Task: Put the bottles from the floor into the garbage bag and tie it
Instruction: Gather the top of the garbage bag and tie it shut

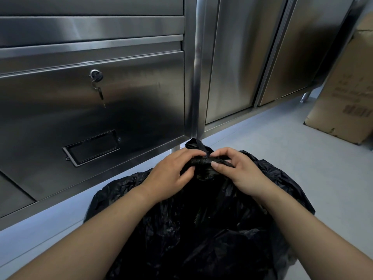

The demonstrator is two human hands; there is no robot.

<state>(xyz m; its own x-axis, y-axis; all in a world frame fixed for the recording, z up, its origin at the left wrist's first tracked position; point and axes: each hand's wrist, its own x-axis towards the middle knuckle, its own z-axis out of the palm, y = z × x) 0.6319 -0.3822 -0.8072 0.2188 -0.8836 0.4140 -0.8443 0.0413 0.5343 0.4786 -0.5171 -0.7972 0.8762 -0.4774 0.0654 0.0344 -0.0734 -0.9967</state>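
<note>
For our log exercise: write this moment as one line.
step: tying | garbage bag: on floor | left hand: grips its neck | right hand: pinches its neck

One left hand [171, 176], one right hand [242, 175], one garbage bag [201, 229], one cardboard box [347, 87], one key [100, 95].

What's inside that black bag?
Nothing inside can be seen. The black garbage bag is opaque, and its neck is gathered closed. The left hand and right hand grip that twisted neck.
</note>
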